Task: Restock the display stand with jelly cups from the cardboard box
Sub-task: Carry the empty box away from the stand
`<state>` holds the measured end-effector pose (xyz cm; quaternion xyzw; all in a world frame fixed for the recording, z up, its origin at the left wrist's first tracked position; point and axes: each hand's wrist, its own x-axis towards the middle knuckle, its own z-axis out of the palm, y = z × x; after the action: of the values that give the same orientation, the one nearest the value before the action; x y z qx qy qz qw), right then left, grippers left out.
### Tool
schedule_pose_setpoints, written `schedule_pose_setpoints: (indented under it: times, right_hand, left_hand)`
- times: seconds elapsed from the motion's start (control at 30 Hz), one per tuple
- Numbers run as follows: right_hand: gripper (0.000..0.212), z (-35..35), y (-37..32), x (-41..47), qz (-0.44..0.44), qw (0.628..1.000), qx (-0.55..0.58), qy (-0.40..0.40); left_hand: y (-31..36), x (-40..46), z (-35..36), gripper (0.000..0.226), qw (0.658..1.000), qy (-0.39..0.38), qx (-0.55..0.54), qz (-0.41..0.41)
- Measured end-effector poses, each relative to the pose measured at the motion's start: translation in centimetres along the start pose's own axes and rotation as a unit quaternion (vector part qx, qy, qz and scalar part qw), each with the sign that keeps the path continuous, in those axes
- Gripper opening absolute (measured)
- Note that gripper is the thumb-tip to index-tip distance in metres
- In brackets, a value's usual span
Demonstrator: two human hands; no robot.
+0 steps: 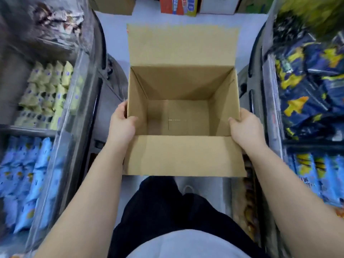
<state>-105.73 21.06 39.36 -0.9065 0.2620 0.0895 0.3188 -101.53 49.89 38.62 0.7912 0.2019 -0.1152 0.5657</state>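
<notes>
An open brown cardboard box (183, 84) hangs in front of me at waist height, flaps spread near and far. Its inside is bare; no jelly cups show in it. My left hand (122, 122) grips the box's left wall, thumb over the rim and inside. My right hand (243, 126) grips the right wall the same way, thumb hooked over the edge. Both forearms reach in from the bottom corners. No jelly cups are visible anywhere in the blurred view.
I stand in a narrow aisle between two display stands. The left stand (61, 116) holds pale yellow and light blue snack packs; the right stand (271, 101) holds dark blue and yellow bags. Several cartons (178, 5) stand on the floor ahead.
</notes>
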Motion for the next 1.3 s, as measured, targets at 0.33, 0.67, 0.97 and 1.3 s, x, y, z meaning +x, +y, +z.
schedule_pose_setpoints:
  times: [0.33, 0.67, 0.97, 1.3]
  right_hand:
    - [0.012, -1.9, -12.8, 26.4, 0.024, 1.000, 0.009, 0.001]
    - [0.017, -5.9, -20.4, 51.1, 0.035, 0.999, -0.003, 0.007]
    - [0.018, -6.1, -23.5, 78.7, 0.016, 1.000, -0.008, -0.014]
    - [0.026, 7.0, -20.5, 102.3, 0.032, 0.996, 0.005, -0.081]
  left_hand:
    - [14.2, 26.3, 5.7, 0.049, 1.000, -0.020, 0.008, 0.014]
    - [27.9, 48.1, 14.8, 0.053, 0.999, -0.029, 0.021, 0.031]
    - [35.2, 69.8, 26.8, 0.059, 0.999, -0.004, 0.036, -0.003]
    - [27.0, 94.1, 36.7, 0.064, 0.990, -0.040, 0.133, -0.007]
